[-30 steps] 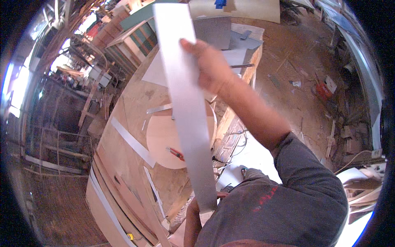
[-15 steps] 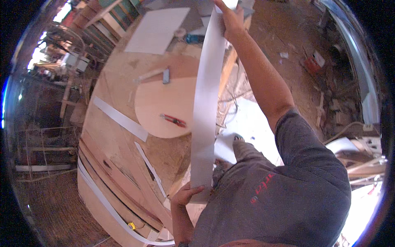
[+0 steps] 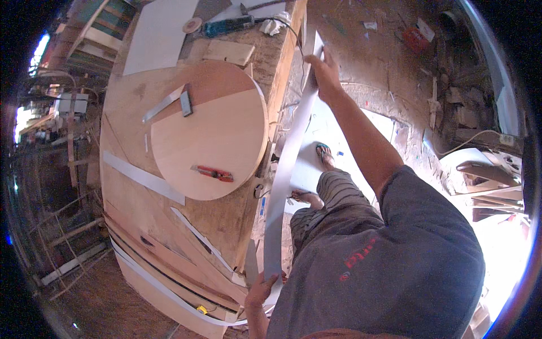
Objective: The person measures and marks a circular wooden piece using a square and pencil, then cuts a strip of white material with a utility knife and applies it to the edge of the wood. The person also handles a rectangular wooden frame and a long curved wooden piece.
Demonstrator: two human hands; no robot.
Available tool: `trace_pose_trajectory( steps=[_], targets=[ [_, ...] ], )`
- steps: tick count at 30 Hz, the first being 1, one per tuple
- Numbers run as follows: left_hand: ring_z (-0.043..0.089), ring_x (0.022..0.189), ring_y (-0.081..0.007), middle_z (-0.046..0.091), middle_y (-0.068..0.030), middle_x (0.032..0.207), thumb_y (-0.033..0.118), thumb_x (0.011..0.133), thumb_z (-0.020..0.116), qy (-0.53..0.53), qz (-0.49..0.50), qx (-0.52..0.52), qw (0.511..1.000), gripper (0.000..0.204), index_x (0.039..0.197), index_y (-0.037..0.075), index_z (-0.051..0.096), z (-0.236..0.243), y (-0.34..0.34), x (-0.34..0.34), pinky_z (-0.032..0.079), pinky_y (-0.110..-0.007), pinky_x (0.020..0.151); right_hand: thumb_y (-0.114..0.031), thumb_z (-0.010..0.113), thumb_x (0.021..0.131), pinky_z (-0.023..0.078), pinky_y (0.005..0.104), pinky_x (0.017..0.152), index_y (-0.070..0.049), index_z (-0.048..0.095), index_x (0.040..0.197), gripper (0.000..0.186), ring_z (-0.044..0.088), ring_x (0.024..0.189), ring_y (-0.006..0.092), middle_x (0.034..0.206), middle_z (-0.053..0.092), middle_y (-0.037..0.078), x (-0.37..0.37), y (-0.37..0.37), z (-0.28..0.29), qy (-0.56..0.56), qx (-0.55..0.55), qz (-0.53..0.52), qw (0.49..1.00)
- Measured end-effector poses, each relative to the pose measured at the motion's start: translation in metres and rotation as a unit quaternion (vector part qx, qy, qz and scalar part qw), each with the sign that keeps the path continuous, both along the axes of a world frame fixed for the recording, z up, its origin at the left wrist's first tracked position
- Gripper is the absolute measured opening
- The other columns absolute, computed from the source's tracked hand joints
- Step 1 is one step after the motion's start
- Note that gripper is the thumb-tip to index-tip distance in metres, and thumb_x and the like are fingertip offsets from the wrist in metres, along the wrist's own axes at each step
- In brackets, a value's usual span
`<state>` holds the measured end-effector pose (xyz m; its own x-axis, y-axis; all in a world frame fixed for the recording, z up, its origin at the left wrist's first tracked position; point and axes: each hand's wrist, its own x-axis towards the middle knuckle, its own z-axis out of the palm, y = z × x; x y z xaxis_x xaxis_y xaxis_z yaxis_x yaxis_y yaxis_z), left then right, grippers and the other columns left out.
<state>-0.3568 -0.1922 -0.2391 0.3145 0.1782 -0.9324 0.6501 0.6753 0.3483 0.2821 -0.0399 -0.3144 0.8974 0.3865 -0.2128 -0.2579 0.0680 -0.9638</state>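
A long, thin, pale grey strip (image 3: 289,161), smooth and slightly bowed, hangs between my hands beside the workbench's right edge. My right hand (image 3: 326,72) grips its far end, fingers wrapped around the edge. My left hand (image 3: 261,290) holds the near end, close to my body. On the bench left of the strip lies a round wooden board (image 3: 206,133), part darker and part light. A red hand tool (image 3: 213,173), possibly a cutter, rests on the board. Near the board's far left lies an L-shaped tool (image 3: 186,104) with a pale blade and grey-blue block.
The wooden workbench (image 3: 226,217) also carries a white sheet (image 3: 152,42), a blue power tool (image 3: 228,26) with a cord, a tape roll (image 3: 192,25) and another white strip (image 3: 141,178). A small yellow item (image 3: 202,309) sits near its front. White sheeting (image 3: 355,138) covers floor by my feet.
The strip has moved off from over the bench to beyond its right edge, with both hands still holding it. My right hand came lower and nearer; the view shifted, showing the whole round board and my feet.
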Motion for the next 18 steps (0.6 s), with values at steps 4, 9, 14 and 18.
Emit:
trace_pose_trajectory(
  steps=[4, 9, 14, 18],
  targets=[
    [0.066, 0.092, -0.0179, 0.072, -0.0083, 0.103, 0.040, 0.102, 0.071, 0.078, -0.043, 0.121, 0.989, 0.052, 0.134, 0.000, 0.063, -0.024, -0.052, -0.007, 0.052, -0.033, 0.085, -0.043, 0.084, 0.085, 0.050, 0.0320, 0.079, -0.008, 0.046, 0.158, 0.089, 0.059, 0.089, 0.0192, 0.129, 0.065, 0.016, -0.036, -0.018, -0.015, 0.111, -0.008, 0.013, 0.994],
    [0.059, 0.083, -0.0144, 0.065, -0.0059, 0.093, 0.039, 0.105, 0.066, 0.076, -0.102, 0.193, 0.973, 0.046, 0.131, 0.001, 0.063, -0.040, -0.117, -0.045, 0.050, -0.032, 0.075, -0.044, 0.080, 0.093, 0.046, 0.0390, 0.105, -0.004, 0.055, 0.150, 0.074, 0.059, 0.122, 0.0286, 0.129, 0.063, 0.019, -0.081, -0.027, -0.041, 0.190, -0.014, 0.170, 0.967],
    [0.062, 0.086, -0.0157, 0.068, -0.0099, 0.101, 0.030, 0.107, 0.063, 0.136, -0.015, 0.115, 0.984, 0.039, 0.130, -0.001, 0.063, -0.037, -0.128, -0.070, 0.051, -0.033, 0.077, -0.043, 0.085, 0.090, 0.052, 0.0358, 0.093, -0.010, 0.060, 0.147, 0.070, 0.064, 0.102, 0.0212, 0.123, 0.065, 0.013, -0.115, -0.030, -0.058, 0.201, -0.005, 0.209, 0.957],
    [0.066, 0.105, -0.0222, 0.069, -0.0139, 0.114, 0.022, 0.108, 0.060, 0.166, -0.020, 0.183, 0.969, 0.034, 0.133, 0.000, 0.062, -0.023, -0.125, -0.037, 0.052, -0.036, 0.091, -0.048, 0.087, 0.086, 0.054, 0.0407, 0.095, -0.014, 0.060, 0.147, 0.076, 0.065, 0.105, 0.0258, 0.124, 0.065, 0.015, -0.145, -0.019, -0.073, 0.126, -0.059, 0.231, 0.963]
  ],
)
